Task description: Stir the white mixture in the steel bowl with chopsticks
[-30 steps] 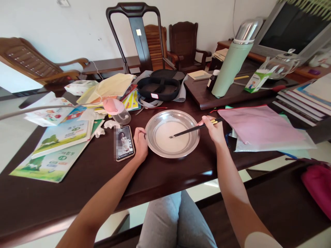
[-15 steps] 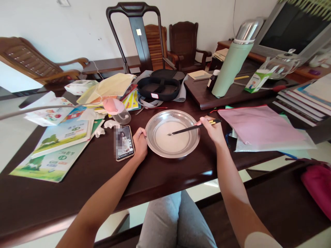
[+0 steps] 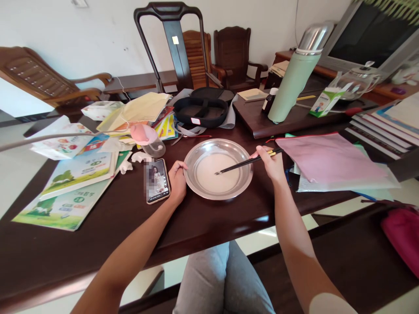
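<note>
A round metal dish [image 3: 244,183] holding a pale white liquid sits on the dark wooden table [image 3: 203,222] in front of me. My right hand [image 3: 270,165] is closed around a pair of black chopsticks [image 3: 244,164], whose tips dip into the liquid near the dish's middle. My left hand [image 3: 177,181] rests at the dish's left rim with its fingers curled against the edge. A phone [image 3: 157,180] with a lit screen lies just left of that hand.
Picture books [image 3: 73,183] and papers crowd the left side. A pink-lidded cup [image 3: 147,139] and a black case [image 3: 201,111] stand behind the dish. A green thermos [image 3: 296,74], a pink folder [image 3: 327,159] and stacked books [image 3: 382,126] fill the right. Wooden chairs stand beyond.
The chopstick tips have shifted slightly within the liquid, up and left and then back to the right. My left hand stays at the rim.
</note>
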{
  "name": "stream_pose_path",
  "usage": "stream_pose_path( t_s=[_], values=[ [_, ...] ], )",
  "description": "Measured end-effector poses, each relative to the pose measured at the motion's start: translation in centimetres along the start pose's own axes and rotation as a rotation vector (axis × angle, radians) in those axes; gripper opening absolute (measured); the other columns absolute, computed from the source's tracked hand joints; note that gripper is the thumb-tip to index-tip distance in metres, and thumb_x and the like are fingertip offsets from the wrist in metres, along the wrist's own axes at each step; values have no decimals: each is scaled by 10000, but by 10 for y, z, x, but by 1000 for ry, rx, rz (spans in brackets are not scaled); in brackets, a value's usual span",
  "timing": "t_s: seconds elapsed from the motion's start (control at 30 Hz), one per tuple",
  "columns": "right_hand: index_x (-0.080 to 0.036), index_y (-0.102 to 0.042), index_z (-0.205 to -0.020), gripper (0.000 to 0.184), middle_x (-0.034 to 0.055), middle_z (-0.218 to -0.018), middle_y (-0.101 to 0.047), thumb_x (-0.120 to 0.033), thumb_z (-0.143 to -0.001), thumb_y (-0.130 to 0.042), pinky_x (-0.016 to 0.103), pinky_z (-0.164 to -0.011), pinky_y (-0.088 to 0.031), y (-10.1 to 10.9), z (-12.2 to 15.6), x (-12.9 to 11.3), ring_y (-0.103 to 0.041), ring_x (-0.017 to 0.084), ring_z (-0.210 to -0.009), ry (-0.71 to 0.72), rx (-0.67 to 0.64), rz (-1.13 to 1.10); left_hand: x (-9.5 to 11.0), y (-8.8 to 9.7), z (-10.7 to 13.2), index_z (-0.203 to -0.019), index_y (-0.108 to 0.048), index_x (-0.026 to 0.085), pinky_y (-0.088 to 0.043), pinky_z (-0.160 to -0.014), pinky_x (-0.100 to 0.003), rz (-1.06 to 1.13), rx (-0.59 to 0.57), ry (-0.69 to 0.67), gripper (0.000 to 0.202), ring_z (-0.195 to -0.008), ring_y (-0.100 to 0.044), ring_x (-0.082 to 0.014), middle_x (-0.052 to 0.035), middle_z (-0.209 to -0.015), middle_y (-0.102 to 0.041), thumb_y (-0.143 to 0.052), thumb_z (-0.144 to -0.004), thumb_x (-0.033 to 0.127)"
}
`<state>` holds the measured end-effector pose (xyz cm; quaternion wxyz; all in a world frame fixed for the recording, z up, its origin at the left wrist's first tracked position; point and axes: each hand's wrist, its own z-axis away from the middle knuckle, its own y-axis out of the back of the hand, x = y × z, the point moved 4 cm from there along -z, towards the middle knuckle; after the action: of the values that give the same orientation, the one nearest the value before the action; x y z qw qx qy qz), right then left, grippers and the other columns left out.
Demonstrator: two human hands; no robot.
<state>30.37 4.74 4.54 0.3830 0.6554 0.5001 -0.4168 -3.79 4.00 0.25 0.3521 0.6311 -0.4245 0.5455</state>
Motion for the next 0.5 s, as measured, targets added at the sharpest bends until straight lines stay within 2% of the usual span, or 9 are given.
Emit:
stream_pose_path(
  t_s=[0.1,0.3,0.5],
  values=[
    [-283,-689,-593,616,33,-611,-743,-827,-879,-742,443,-800,-666,4,-1,3,-785,268,-683,-1,54,-10,1,0,0,-616,-587,234,-358,-613,-269,-18,4,-5,164,-584,-413,-156,30,-590,-477,-542,-732,127],
    [-291,-658,-578,637,33,-589,-733,-866,-838,-746,444,-766,-670,-6,1,4,-786,280,-677,-40,-92,-13,0,1,0,-613,-577,239,-348,-594,-277,-20,1,1,154,-581,-412,-162,25,-588,-473,-554,-732,144],
    [-289,-683,-601,601,37,-614,-749,-819,-878,-742,445,-803,-671,4,-2,1,-792,277,-696,-1,50,7,2,-2,0,-559,-537,231,-325,-587,-257,24,0,11,138,-560,-392,-140,35,-559,-438,-539,-659,136]
  ],
)
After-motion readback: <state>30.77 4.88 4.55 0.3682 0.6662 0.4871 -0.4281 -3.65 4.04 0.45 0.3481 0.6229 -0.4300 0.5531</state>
